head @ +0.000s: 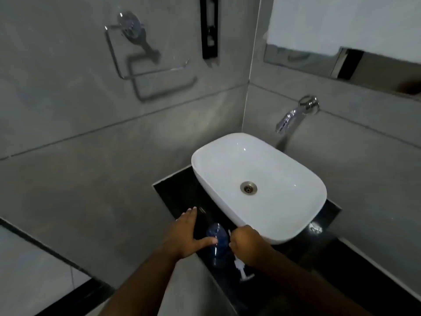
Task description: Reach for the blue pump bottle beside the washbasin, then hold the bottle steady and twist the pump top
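A blue see-through bottle (217, 240) sits on the black counter (177, 195) in front of the white basin (227, 144). My left hand (186, 233) lies flat over the counter's left part with straight fingers, its thumb against the bottle's side. My right hand (246, 244) is curled just right of the bottle, below the basin's near rim. It grips a small white object (243, 269) that sticks out under the wrist, with a thin white tip above the knuckles. What this object is cannot be made out.
A chrome spout (293, 115) juts from the right wall above the basin. A chrome towel ring (127, 49) hangs on the grey tiled left wall. A mirror's lower edge (319, 62) runs at the upper right. The drain (248, 187) sits mid-basin.
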### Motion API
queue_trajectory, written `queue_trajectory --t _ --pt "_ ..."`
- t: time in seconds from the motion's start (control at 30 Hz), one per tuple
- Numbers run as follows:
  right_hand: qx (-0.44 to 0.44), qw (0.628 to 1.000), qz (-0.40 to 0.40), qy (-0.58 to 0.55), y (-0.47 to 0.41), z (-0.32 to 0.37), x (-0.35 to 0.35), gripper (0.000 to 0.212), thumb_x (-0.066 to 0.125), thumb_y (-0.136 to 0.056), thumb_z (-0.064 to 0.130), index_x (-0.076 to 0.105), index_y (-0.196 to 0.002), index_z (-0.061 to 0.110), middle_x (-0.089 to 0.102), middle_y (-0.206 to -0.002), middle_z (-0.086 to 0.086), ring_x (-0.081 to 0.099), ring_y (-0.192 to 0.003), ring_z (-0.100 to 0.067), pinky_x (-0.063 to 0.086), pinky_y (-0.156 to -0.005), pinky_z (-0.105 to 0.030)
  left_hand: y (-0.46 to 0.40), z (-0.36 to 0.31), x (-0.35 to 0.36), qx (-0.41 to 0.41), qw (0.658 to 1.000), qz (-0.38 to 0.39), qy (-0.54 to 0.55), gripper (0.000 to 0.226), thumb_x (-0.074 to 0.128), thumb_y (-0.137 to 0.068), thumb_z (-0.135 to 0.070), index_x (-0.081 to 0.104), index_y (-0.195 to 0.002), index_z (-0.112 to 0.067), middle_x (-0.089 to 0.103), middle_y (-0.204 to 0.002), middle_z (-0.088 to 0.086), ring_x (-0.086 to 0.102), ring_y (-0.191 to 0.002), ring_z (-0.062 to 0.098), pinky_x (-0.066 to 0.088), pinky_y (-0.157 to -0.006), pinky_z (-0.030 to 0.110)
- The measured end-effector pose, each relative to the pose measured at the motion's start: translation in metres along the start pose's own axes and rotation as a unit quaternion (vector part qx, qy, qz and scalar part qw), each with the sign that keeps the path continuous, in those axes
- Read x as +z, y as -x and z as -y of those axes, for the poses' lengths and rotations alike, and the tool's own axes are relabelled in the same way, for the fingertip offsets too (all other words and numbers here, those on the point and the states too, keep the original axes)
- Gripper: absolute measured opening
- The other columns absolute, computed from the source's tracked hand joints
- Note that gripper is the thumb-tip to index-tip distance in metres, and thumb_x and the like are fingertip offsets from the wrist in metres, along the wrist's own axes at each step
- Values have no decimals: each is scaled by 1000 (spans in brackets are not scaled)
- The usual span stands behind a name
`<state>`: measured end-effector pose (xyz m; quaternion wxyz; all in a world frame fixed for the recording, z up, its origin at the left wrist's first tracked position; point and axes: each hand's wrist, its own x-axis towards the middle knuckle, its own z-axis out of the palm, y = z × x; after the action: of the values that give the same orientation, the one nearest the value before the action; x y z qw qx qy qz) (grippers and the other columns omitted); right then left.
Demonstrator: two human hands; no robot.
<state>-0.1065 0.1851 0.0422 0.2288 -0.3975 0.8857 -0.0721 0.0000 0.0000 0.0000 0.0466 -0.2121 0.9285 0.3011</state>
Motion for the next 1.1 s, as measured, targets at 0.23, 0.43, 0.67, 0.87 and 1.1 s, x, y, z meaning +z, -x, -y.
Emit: queue_trajectory --t 0.23,0.43,0.67,0.87,1.1 --pt "104 992 -18 -64 12 -15 45 26 61 -82 32 64 -94 9 69 -104 -15 64 -98 -33 51 -82 -36 -11 -15 22 35 999 26 -2 122 55 -69 -85 2 -155 -16 10 -164 9 11 -149 24 15 -121 42" --pt "165 983 -70 -48 12 -18 67 27 58 -83 42 64 -93 18 71 -101 -6 65 -98 -28 52 -84 -35 -16 -13 33 31 999 33 17 111 54 -76 -79 5 -155 -20 12 -163 8 12 -149 25 13 -119 40" --pt "196 965 -107 -141 15 -15 48 27 57 -82 35 64 -91 10 70 -96 -11 66 -91 -29 55 -78 -34 -16 -8 40 57 998 -18 -19 109 50 -75 -81 6 -155 -21 13 -163 7 6 -149 26 9 -120 44" --pt "117 957 -202 -170 28 -6 -8 22 62 -80 36 62 -87 16 68 -77 -2 64 -71 -18 58 -71 -36 -19 -2 45 90 988 -62 -110 113 22 -72 -93 2 -155 -19 3 -164 6 -8 -148 21 -5 -118 38" --pt "32 973 -172 -153 27 -1 -87 26 73 -67 41 52 -80 32 57 -54 11 56 -46 -1 36 -39 -8 -22 3 50 92 987 -74 -112 111 26 -74 -94 -1 -154 -22 2 -163 4 -14 -145 15 -6 -117 38"
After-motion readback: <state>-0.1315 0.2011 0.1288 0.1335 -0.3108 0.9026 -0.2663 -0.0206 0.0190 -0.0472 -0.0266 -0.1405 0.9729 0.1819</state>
